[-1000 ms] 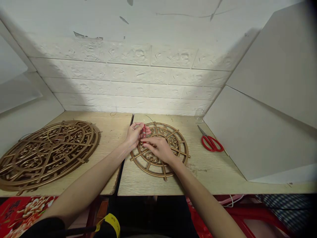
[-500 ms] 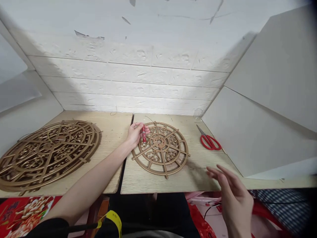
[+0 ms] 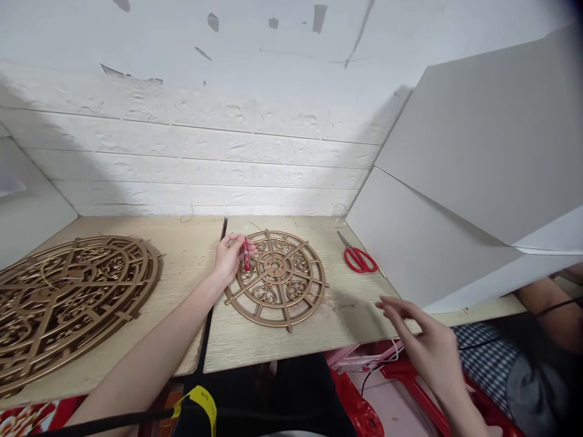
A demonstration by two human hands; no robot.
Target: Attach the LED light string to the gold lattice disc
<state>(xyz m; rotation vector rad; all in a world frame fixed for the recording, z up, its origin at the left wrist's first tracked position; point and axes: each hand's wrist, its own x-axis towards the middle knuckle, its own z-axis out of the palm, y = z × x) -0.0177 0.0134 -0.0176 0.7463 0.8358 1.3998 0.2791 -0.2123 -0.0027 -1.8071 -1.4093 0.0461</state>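
Observation:
A small slim red tube (image 3: 246, 256) is gripped in my left hand (image 3: 229, 257), over the left rim of a round bronze-coloured openwork disc (image 3: 288, 296). The disc has spokes and scrollwork panels and lies flat on the table, with a thin wire sticking up near its far edge. My right hand (image 3: 426, 340) hovers over the table's front edge, to the right of the disc and apart from it. Its fingers are stretched out, and I see nothing held in them. Red-handled scissors (image 3: 359, 260) lie beyond that hand, blades pointing away.
More bronze discs are stacked (image 3: 82, 303) at the left. A dark gap separates the two tabletops (image 3: 182, 328). White panels (image 3: 455, 182) stand at the right, and a white brick-patterned wall (image 3: 218, 145) closes the back. At the far right, another person's arm (image 3: 546, 309) shows.
The view has turned right, so the table things sit further left in it. My left hand still holds the red tube at the disc's rim. My right hand's thumb and fingers have drawn closer together.

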